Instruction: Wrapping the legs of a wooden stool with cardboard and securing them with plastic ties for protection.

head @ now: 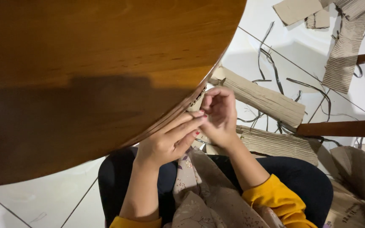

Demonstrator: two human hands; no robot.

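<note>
Both my hands meet at the rim of a round brown wooden table (106,63). The fingers of my right hand (220,113) are curled and pinched against a small pale cardboard piece (197,102) that sits at the table's edge. My left hand (169,142) reaches in from the left with its fingers straight and close together, and their tips touch the right hand's fingertips. What lies between the fingertips is hidden. Both arms wear yellow sleeves.
Corrugated cardboard strips (263,98) and thin dark strips (271,63) lie scattered on the white tiled floor (300,46). Brown wooden bars (343,128) cross the right side. A floral cloth (208,190) lies on my lap over dark trousers. A cardboard box (351,207) is at the bottom right.
</note>
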